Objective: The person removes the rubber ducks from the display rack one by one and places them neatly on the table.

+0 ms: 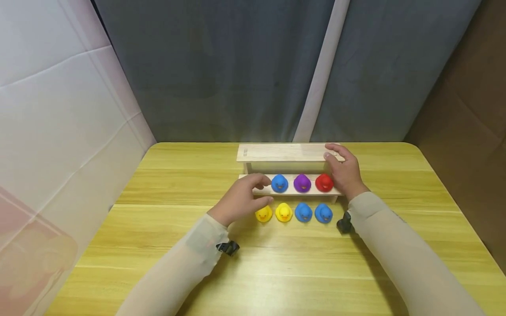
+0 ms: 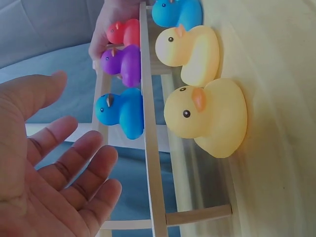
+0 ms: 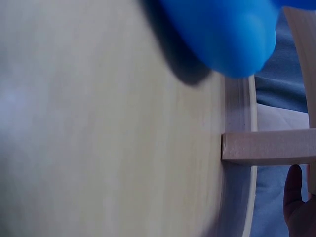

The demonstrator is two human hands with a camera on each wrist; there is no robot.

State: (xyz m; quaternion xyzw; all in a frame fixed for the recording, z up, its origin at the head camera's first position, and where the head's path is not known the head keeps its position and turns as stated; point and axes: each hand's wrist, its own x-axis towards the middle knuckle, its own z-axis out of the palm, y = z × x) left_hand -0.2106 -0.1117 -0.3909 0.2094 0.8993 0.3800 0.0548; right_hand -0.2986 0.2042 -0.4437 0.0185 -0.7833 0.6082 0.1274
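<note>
Rubber ducks [image 1: 302, 183], blue, purple and red, line the lower board of a two-tier wooden stand [image 1: 276, 152]; two yellow ducks [image 1: 283, 213] and two blue ducks [image 1: 303, 213] sit before it on the tabletop [image 1: 284, 272]. Left hand [image 1: 241, 199], fingers apart and empty, hovers near them. Right hand [image 1: 345, 173] touches the stand's right end; whether its fingers clamp, I cannot tell.

Light falls brightly on the wooden tabletop [image 1: 272, 281] — pale glare near the front, soft shadow under the right sleeve [image 1: 399, 250] — while the grey curtain [image 1: 217, 79] stays dim. The left wrist view looks hazy, its 2 yellow rubber ducks [image 2: 222, 118] washed out; the right wrist view is darker, its blue rubber duck [image 3: 227, 34] blurred.
</note>
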